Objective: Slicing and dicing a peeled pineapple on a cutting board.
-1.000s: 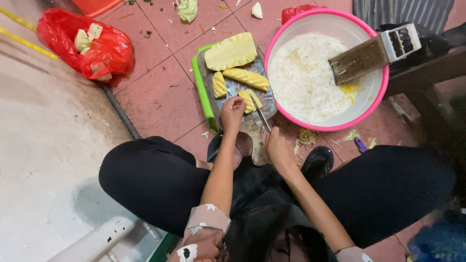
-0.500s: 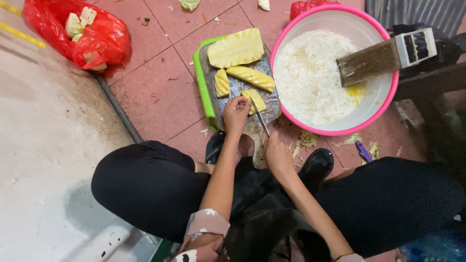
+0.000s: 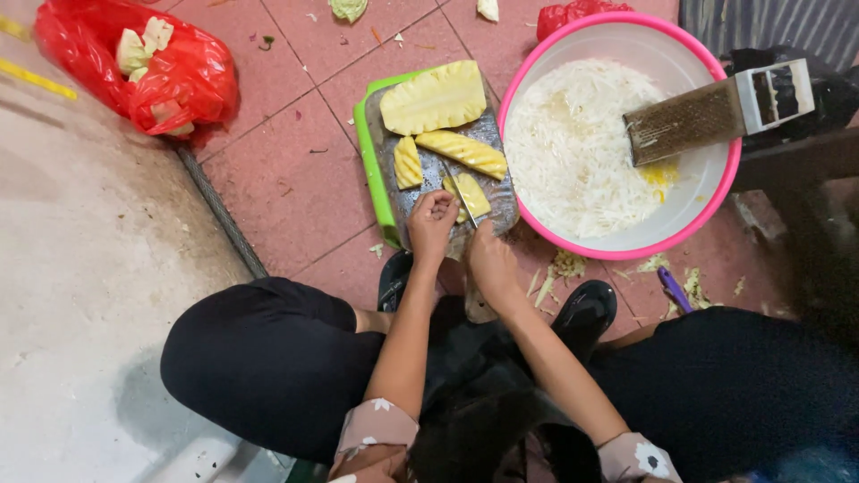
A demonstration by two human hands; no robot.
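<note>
Nearest the camera, the person squats on the red tiled floor with dark trousers, both forearms reaching forward between the knees. The left hand is curled shut, its fingertips pinching the small yellow pineapple piece at the near end of the board. The right hand is closed around the handle of a thin-bladed knife, whose blade lies across that same piece, so a cut looks to be in progress. Black shoes show just under the hands, and pale shreds are scattered on the floor beside the right one.

The work sits on a green plastic cutting board with a grey surface. On it, beyond the piece being cut, lie a short ridged pineapple wedge, a long pineapple spear, and at the far end a large half of peeled pineapple, still whole. Judging from this, the fruit is peeled and partly divided; the big half and the longer strips remain uncut.

Just beside the board to the right stands a round pink plastic basin, heaped with white shredded vegetable; a metal box grater rests across its far rim. Farther left, a red plastic bag holds pale scraps.
</note>
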